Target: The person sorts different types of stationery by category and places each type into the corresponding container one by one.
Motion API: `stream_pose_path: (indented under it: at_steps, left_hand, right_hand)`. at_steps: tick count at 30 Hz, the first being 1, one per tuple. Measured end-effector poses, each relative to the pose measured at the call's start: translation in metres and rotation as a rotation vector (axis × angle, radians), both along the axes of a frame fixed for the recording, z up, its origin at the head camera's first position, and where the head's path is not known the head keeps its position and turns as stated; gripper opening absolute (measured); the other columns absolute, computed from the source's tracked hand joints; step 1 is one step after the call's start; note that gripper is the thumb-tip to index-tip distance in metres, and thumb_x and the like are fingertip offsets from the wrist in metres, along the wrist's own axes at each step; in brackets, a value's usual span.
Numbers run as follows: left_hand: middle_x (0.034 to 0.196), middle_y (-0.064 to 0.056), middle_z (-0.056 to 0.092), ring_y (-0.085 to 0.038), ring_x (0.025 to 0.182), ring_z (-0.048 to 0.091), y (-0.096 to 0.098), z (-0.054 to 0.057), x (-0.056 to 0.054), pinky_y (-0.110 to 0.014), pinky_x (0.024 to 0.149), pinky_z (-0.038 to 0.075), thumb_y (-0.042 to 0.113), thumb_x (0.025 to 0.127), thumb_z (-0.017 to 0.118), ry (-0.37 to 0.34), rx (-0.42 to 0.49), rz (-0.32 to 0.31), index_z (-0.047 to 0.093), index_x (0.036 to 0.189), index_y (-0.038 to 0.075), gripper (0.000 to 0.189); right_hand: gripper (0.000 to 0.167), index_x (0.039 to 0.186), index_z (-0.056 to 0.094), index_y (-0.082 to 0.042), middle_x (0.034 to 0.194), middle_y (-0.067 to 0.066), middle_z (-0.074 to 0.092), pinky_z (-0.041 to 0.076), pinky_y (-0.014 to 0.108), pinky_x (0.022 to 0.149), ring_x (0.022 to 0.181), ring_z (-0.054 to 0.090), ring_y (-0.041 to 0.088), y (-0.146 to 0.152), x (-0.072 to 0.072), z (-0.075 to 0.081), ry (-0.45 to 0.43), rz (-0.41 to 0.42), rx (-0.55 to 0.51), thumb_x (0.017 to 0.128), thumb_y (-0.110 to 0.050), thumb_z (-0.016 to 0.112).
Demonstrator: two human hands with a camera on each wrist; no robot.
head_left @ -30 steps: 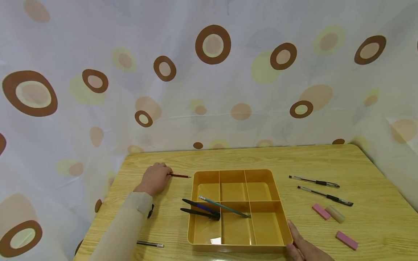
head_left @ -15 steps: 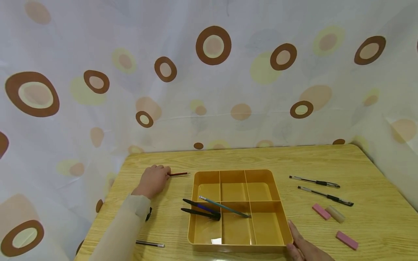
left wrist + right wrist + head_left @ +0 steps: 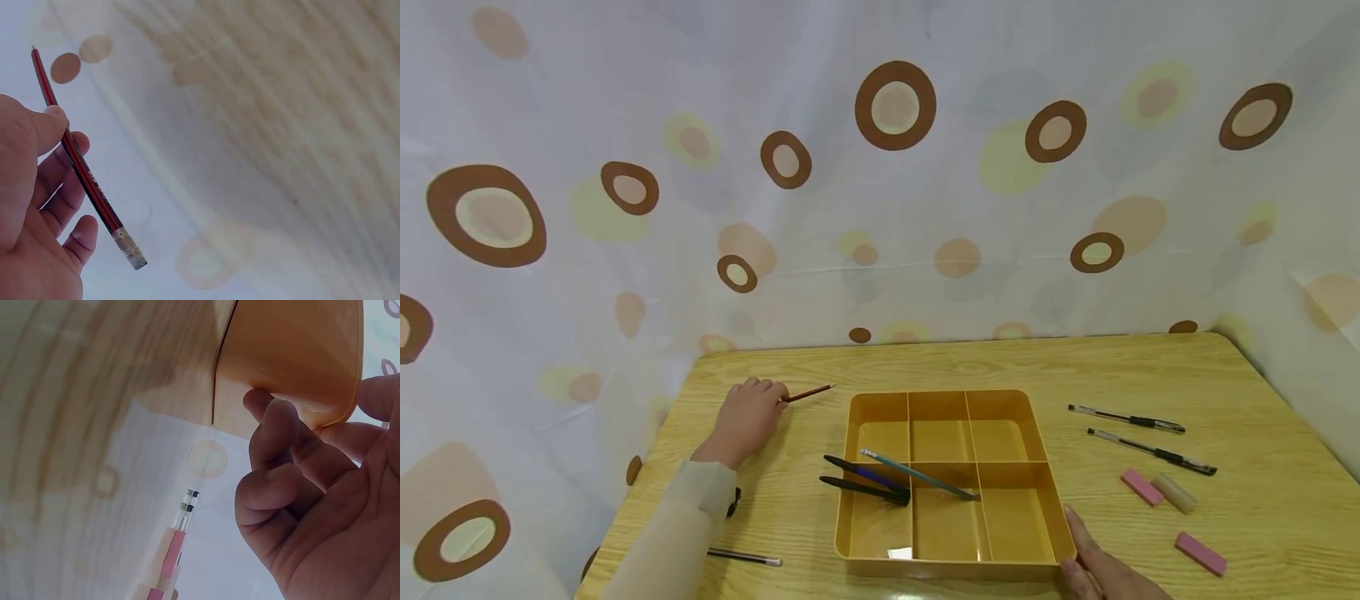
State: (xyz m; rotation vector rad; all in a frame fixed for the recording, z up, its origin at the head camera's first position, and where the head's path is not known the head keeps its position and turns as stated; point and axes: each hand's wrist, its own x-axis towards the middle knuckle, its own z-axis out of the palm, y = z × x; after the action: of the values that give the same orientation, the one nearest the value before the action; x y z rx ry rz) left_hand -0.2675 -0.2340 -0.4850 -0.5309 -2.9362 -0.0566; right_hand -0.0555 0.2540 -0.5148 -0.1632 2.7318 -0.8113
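Observation:
Between thumb and fingers, my left hand pinches a red-and-black striped pencil. Its sharpened tip points away from the palm. The left wrist view shows the pencil's pale eraser end sticking out past the fingers. At the near right corner of the yellow divided tray, my right hand holds the wall, thumb at the front and fingers along the side. The right wrist view has those fingers bent against the tray's outer wall. A teal pencil and two black pens lie across the tray's dividers.
Right of the tray lie two black-capped clear pens, two pink erasers and a beige cylinder. A dark pencil with a white end lies near the left forearm, beside a small black object. A patterned curtain hangs behind the table.
The red-and-black pencil's tip has swung up and away from the tray, and my left hand has shifted slightly left. My right hand stays at the tray's corner.

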Motion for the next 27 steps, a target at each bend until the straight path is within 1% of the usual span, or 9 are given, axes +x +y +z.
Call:
stream_pose_path:
  at_steps: [5,10,14,17,20,24,27]
  left_hand:
    - [0.099,0.000,0.071,-0.026,0.097,0.062,0.002,0.006,0.006,-0.051,0.091,0.051,0.021,0.103,0.066,0.050,-0.004,-0.020,0.073,0.109,0.017,0.010]
    - [0.099,0.001,0.072,-0.026,0.096,0.062,0.006,0.015,0.014,-0.051,0.091,0.052,0.020,0.102,0.068,0.124,0.006,-0.067,0.074,0.107,0.017,0.008]
    - [0.097,0.001,0.072,-0.026,0.094,0.063,0.011,0.024,0.023,-0.048,0.086,0.052,0.019,0.100,0.072,0.213,0.043,-0.134,0.075,0.106,0.017,0.007]
    - [0.094,0.001,0.072,-0.025,0.092,0.063,0.015,0.031,0.030,-0.046,0.081,0.050,0.018,0.097,0.075,0.291,0.081,-0.195,0.076,0.104,0.016,0.007]
    - [0.093,0.002,0.072,-0.025,0.091,0.063,0.021,0.037,0.035,-0.043,0.078,0.049,0.019,0.095,0.077,0.358,0.109,-0.247,0.077,0.102,0.016,0.008]
    - [0.090,0.002,0.073,-0.024,0.088,0.063,0.029,0.045,0.042,-0.042,0.075,0.048,0.019,0.093,0.079,0.420,0.135,-0.302,0.078,0.100,0.016,0.008]
    - [0.088,0.002,0.073,-0.024,0.085,0.063,0.033,0.050,0.046,-0.041,0.073,0.048,0.018,0.091,0.081,0.449,0.150,-0.336,0.079,0.099,0.015,0.008]
  right_hand:
    - [0.077,0.160,0.020,0.011,0.151,0.031,0.050,0.059,0.027,0.085,0.120,0.068,0.037,0.001,0.000,-0.001,0.012,0.013,-0.008,0.110,-0.039,0.051]
    - [0.077,0.160,0.020,0.010,0.150,0.032,0.051,0.059,0.030,0.085,0.119,0.069,0.037,-0.001,-0.001,0.000,0.012,-0.003,0.008,0.109,-0.040,0.051]
    - [0.077,0.161,0.023,0.007,0.149,0.030,0.052,0.060,0.037,0.087,0.118,0.070,0.037,-0.003,0.001,0.003,0.019,-0.035,0.035,0.109,-0.042,0.052]
    - [0.076,0.160,0.023,0.008,0.148,0.032,0.053,0.060,0.043,0.087,0.116,0.070,0.038,-0.004,0.001,0.005,0.010,-0.039,0.046,0.109,-0.042,0.051]
    - [0.076,0.159,0.023,0.009,0.146,0.033,0.053,0.060,0.044,0.086,0.115,0.071,0.039,-0.004,0.000,0.007,0.003,-0.036,0.050,0.109,-0.041,0.051]
    - [0.076,0.159,0.023,0.010,0.145,0.034,0.054,0.060,0.044,0.085,0.112,0.072,0.039,-0.005,0.000,0.009,0.003,-0.035,0.037,0.109,-0.039,0.053]
    - [0.076,0.159,0.023,0.011,0.142,0.035,0.056,0.060,0.045,0.083,0.110,0.072,0.039,-0.006,0.000,0.010,-0.003,-0.034,0.025,0.109,-0.038,0.053]
